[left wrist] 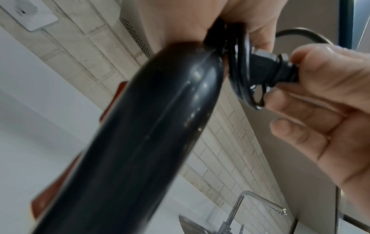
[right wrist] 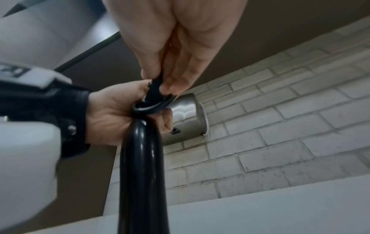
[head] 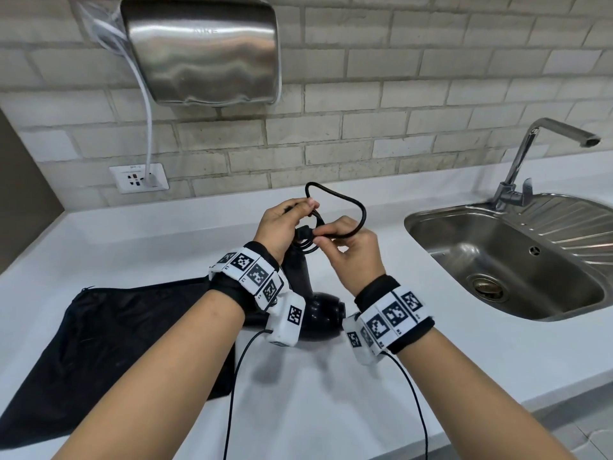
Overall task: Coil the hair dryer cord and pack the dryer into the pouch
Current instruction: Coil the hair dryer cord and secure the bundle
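Observation:
The black hair dryer [head: 320, 313] stands with its head on the white counter and its handle [head: 298, 270] pointing up. My left hand [head: 297, 212] grips the coiled cord [left wrist: 239, 71] at the top of the handle [left wrist: 150, 134]. My right hand [head: 323, 235] pinches the plug [left wrist: 266, 68] beside the coil, and a loose cord loop [head: 335, 197] arcs above both hands. In the right wrist view my right hand [right wrist: 160, 85] holds the plug [right wrist: 153, 90] against the coil that the left hand [right wrist: 120, 114] grips. The black pouch [head: 116, 343] lies flat to the left, partly under the dryer.
A steel sink [head: 517, 260] with a faucet [head: 530, 161] is set into the counter [head: 331, 393] at the right. A metal hand dryer [head: 202, 48] hangs on the brick wall, its white cable plugged into a socket [head: 139, 177].

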`<state>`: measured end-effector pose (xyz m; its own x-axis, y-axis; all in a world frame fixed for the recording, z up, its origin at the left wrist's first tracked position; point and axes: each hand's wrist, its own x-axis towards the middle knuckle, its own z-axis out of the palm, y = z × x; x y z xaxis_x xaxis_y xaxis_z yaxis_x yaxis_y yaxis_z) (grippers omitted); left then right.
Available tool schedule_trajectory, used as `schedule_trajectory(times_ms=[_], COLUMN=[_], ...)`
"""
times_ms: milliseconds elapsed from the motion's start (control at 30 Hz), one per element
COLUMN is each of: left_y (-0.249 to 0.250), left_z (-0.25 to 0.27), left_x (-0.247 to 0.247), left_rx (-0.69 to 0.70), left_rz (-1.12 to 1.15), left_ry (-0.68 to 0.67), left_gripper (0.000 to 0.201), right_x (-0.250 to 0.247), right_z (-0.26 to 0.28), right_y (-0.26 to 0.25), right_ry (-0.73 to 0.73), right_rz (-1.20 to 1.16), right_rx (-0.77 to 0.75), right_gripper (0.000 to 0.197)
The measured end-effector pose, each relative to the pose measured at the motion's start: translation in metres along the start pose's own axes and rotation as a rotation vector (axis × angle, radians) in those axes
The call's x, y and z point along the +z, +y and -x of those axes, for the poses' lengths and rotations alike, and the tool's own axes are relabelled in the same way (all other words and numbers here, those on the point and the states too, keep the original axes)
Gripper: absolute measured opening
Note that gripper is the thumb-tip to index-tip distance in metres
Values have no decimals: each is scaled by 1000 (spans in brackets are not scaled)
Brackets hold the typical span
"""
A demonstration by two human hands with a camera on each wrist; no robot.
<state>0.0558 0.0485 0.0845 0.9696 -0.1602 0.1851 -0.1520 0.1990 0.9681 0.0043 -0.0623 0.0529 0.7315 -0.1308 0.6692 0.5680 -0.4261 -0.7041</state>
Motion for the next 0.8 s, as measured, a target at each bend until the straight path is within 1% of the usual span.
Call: schedule_trajectory(times_ms=[67, 200, 267, 333, 433, 500, 567, 633, 800], left_y=[1, -2, -2, -1, 0, 0, 0, -1, 0], left_z=[1, 1, 2, 3, 3, 3, 5, 6, 6], left_x=[0, -2, -3, -2, -1, 0, 1, 2, 0], left_rx=[-1, -23, -30, -23, -20, -17, -13, -9, -9], left_rz=[21, 4, 14, 7, 5, -11, -24, -33, -54], left_ry=[-17, 8, 13, 11, 12, 8, 1, 4, -9], left_gripper=[12, 16, 18, 22, 26, 23, 21, 24, 18], right_x=[6, 16, 21, 25, 27, 28, 28, 26, 22], right_z=[2, -1, -3, -4, -4, -2, 0, 4, 14], right_y=[1, 0, -2, -5, -11, -14, -16, -16, -13], right_ry=[50, 67, 90, 115, 133, 147, 162, 170, 213], right_rz=[66, 266, 365, 424, 454, 468, 484, 482, 468], right_rx=[-77, -208, -256, -292, -322, -341, -343, -338, -327], right_gripper=[10, 11, 18, 21, 20, 18, 17, 17, 15])
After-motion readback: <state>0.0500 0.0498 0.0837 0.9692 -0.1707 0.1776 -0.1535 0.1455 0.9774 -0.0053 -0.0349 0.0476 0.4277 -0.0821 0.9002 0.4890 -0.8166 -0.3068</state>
